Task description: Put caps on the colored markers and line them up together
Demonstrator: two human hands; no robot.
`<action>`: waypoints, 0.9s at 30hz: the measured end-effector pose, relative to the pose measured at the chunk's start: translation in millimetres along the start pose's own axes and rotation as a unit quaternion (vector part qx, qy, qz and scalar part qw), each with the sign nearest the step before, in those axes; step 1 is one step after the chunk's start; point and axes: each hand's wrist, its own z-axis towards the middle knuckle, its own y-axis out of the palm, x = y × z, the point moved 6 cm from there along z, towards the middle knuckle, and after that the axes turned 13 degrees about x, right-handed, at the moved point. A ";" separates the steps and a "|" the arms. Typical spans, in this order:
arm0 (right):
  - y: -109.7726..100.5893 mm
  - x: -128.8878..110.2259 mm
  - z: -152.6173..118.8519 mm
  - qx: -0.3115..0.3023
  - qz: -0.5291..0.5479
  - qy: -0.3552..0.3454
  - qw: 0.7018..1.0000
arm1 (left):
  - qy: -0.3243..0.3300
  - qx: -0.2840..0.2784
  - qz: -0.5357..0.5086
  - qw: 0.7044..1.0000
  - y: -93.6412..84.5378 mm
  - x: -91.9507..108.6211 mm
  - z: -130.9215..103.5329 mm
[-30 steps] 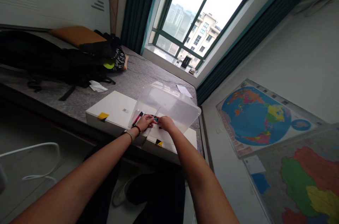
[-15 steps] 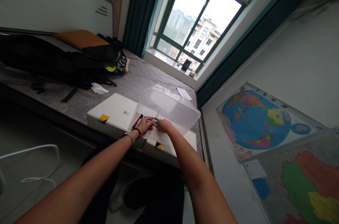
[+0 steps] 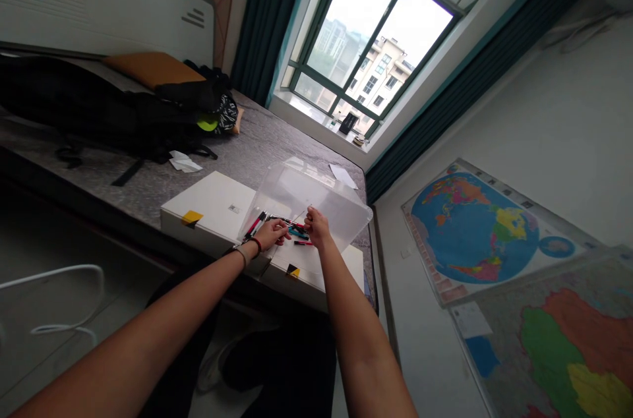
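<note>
Raising pinched fingertips, the right hand (image 3: 316, 225) sits at three o'clock from the left hand (image 3: 271, 233), its grip unclear; left fingers curl loosely apart. Pens (image 3: 298, 232) lie between, the bin (image 3: 330, 195) at one o'clock.

pens (image 3: 256, 224) are showing red and black | white boxes (image 3: 212, 199) are wearing yellow-and-black tabs (image 3: 192, 216) | mattress (image 3: 277, 144) is showing mottled grey | curtains (image 3: 267, 16) are showing dark green | world map (image 3: 430, 223) is showing mostly blue
</note>
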 end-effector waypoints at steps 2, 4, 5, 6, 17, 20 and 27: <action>1.1 4.3 -0.5 0.001 -0.013 0.004 1.000 | 0.000 0.003 0.001 1.000 -0.4 -0.3 0.5; 1.3 8.5 -0.7 -0.001 -0.019 0.008 1.000 | 0.002 0.007 0.004 1.000 -1.0 -0.8 1.1; 1.3 10.5 -0.9 -0.004 -0.017 0.011 1.000 | 0.004 0.007 0.006 1.000 -1.2 -1.1 1.4; 1.2 12.3 -1.1 -0.007 -0.012 0.014 1.000 | 0.006 0.006 0.008 1.000 -1.2 -1.5 1.7; 0.2 22.7 -7.7 -0.023 -0.013 0.021 0.999 | 0.012 -0.003 0.010 1.000 -1.4 -1.8 2.1; -5.3 22.4 -6.9 -0.012 0.006 0.032 0.999 | 0.012 0.000 0.012 1.000 -1.2 -0.1 1.1; -16.8 14.4 0.7 0.065 0.113 0.049 0.990 | 0.014 -0.008 0.021 1.000 0.2 -0.5 0.9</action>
